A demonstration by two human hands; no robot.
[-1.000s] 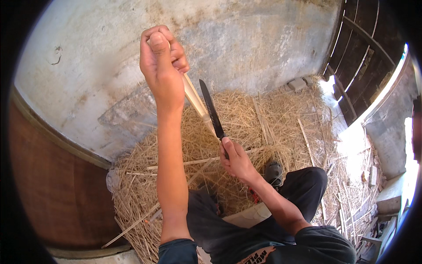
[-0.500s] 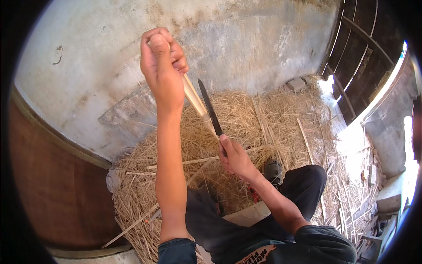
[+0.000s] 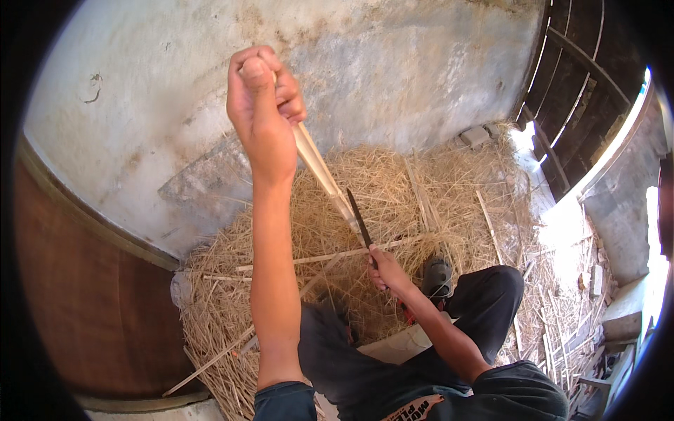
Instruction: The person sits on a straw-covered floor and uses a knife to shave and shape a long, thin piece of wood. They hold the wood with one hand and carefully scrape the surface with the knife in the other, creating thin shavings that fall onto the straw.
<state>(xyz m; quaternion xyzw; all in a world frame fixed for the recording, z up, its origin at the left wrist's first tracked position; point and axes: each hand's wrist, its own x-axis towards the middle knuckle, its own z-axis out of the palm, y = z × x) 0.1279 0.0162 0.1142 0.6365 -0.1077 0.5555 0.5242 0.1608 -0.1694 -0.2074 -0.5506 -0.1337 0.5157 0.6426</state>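
Observation:
My left hand point(image 3: 265, 105) is raised in front of the wall, its fingers wrapped round the upper end of a pale split bamboo strip point(image 3: 317, 165). The strip slants down and to the right, toward my other hand. Low in the middle, my right hand point(image 3: 386, 270) grips a knife with a long dark blade point(image 3: 357, 214). The blade points up and lies along the strip's lower part, at its right side. Whether the edge bites into the bamboo cannot be made out. The strip's lowest end is hidden near the right hand.
Straw-like bamboo shavings point(image 3: 281, 231) cover the floor, with loose strips point(image 3: 337, 254) among them. Behind stands a stained wall point(image 3: 421, 77). A brown panel point(image 3: 84, 281) is at left, stone blocks point(image 3: 476, 135) at the far right corner. My shod foot point(image 3: 437, 277) rests by the shavings.
My right hand and the knife have moved down and slightly right along the strip. My left hand has hardly shifted and keeps its hold.

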